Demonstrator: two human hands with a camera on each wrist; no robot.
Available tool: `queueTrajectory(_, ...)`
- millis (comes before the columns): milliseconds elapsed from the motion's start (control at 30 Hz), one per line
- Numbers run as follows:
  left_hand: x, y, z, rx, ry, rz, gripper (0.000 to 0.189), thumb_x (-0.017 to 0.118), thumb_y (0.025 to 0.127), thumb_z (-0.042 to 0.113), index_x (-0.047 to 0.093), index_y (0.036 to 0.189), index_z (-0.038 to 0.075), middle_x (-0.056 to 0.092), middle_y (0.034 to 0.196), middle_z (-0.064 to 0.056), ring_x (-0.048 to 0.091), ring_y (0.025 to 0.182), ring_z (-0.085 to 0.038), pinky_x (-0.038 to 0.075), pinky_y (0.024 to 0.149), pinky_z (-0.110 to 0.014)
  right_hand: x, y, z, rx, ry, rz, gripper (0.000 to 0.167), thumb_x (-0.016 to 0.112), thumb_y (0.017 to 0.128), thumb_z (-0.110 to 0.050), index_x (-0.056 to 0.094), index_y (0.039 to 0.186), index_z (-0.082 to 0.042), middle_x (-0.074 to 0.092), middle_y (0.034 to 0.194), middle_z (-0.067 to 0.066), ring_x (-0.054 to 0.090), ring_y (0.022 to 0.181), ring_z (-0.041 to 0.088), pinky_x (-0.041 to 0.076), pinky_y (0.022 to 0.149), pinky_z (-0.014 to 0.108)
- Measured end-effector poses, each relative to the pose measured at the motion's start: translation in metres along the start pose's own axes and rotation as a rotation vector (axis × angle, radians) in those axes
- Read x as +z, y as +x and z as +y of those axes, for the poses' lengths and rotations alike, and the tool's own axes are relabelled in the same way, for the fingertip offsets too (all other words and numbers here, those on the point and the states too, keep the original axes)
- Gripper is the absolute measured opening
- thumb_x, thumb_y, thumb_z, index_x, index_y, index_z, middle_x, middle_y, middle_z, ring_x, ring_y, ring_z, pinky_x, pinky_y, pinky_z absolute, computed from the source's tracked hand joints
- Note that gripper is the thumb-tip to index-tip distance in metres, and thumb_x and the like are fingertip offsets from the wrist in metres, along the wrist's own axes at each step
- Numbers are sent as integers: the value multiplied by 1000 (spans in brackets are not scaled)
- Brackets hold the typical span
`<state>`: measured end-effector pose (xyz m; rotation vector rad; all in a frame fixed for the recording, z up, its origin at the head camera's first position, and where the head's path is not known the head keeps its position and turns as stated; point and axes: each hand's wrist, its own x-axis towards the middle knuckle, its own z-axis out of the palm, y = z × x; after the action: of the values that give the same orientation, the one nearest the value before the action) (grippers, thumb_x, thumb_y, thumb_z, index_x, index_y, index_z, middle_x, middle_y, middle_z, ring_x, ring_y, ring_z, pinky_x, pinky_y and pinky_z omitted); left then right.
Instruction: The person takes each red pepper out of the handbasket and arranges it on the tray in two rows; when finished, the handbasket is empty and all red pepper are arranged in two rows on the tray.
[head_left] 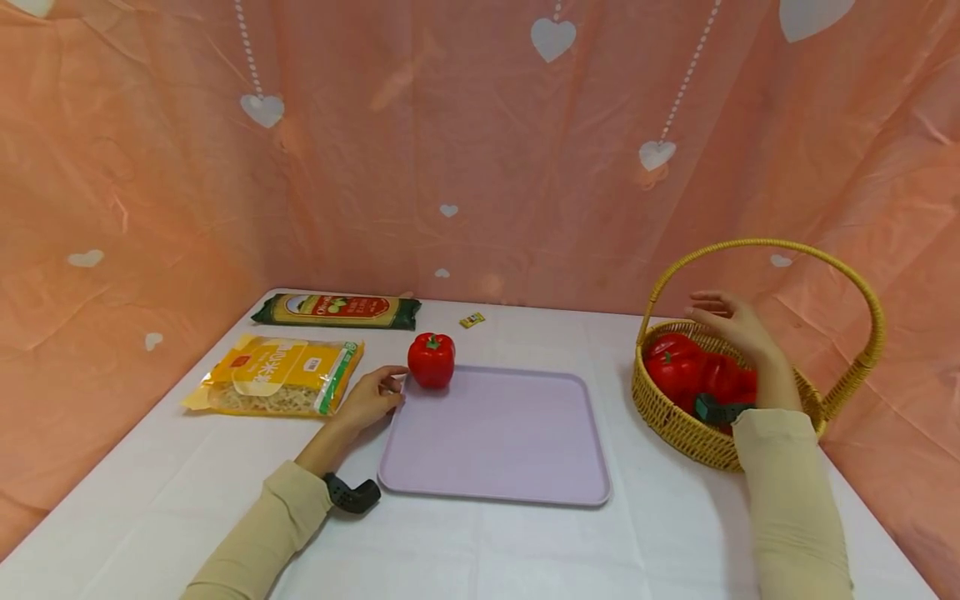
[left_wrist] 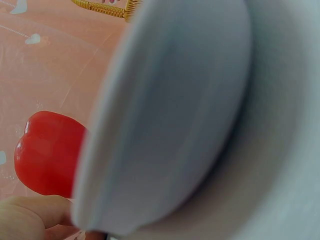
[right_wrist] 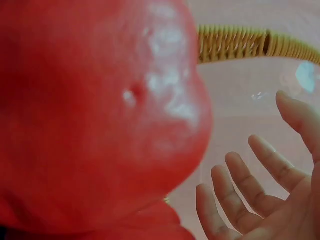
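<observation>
In the head view my left hand (head_left: 369,400) is at the left rim of a pale lilac tray (head_left: 495,433), its bent fingers and thumb gripping the edge. A red bell pepper (head_left: 431,361) stands upright in the tray's far left corner, just beyond those fingertips. The left wrist view shows the same pepper (left_wrist: 50,152), partly covered by the tray's side. Over a wicker basket (head_left: 693,440) on the right hovers my right hand (head_left: 735,327), fingers apart and holding nothing. Several red bell peppers (head_left: 678,367) lie in this basket; one pepper (right_wrist: 110,115) fills much of the right wrist view.
Left of the tray lies a yellow bag of noodles (head_left: 273,375). Behind it is a long green and gold packet (head_left: 337,310), with a small yellow sachet (head_left: 472,320) farther right. The basket's tall handle (head_left: 772,243) arches above the right hand. A pink curtain (head_left: 480,167) surrounds the white table (head_left: 525,550).
</observation>
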<state>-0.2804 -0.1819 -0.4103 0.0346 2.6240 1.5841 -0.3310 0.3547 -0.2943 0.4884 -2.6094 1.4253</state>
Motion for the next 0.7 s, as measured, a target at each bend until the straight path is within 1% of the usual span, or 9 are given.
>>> queueTrajectory(67,0,0,0,0,-1,4,48,57,84,1,46,132,1,53,100,-14,48,76,-20,44,63,-24,-2,2,7,-1,13,-3,48,56,92,-25,44,131,0,52,120,10,51,93,-3,48,74,15)
queueTrajectory(133,0,0,0,6,0,8,48,57,84,1,47,131,1,53,100,-14,48,75,-20,44,63,-24,-2,3,10,18,11,5,51,56,92,-28,43,132,1,51,122,12,50,93,-4,48,75,15)
queueTrajectory(267,0,0,0,7,-1,9,49,57,84,0,47,131,0,53,100,-14,48,75,-20,43,63,-24,0,1,7,96,-99,0,61,51,94,-32,33,136,8,40,132,26,46,95,-4,45,76,12)
queueTrajectory(367,0,0,-1,5,-2,7,49,57,84,1,47,132,1,53,100,-14,48,76,-20,43,63,-24,3,0,5,137,-170,-20,60,49,95,-29,31,137,10,36,136,33,49,105,15,43,73,10)
queueTrajectory(467,0,1,-1,-1,-2,5,49,57,84,1,47,132,1,53,100,-14,47,76,-20,43,64,-24,6,0,6,171,-191,-36,60,48,96,-28,31,137,11,35,135,35,44,114,36,42,71,12)
queueTrajectory(533,0,1,-1,-4,-3,5,49,57,84,1,47,132,2,53,100,-14,47,76,-20,43,63,-24,8,0,8,186,-190,-43,61,49,95,-30,33,136,11,36,134,35,45,112,36,42,70,12)
queueTrajectory(567,0,1,-1,-4,-4,4,49,57,84,1,47,132,2,53,100,-14,47,76,-20,43,63,-24,8,0,9,190,-183,-47,61,50,95,-31,33,136,11,36,134,35,45,113,38,46,75,18)
queueTrajectory(600,0,1,-1,-2,-4,4,49,57,84,1,47,132,2,53,100,-14,47,75,-20,43,63,-24,9,0,10,201,-199,-27,61,51,94,-33,36,134,9,41,131,31,48,110,33,46,76,20)
queueTrajectory(700,0,1,-1,2,-6,2,49,57,84,1,47,132,1,52,99,-13,46,75,-20,42,62,-24,10,0,12,191,-218,-41,61,52,93,-35,38,131,10,42,130,31,48,112,36,45,89,41)
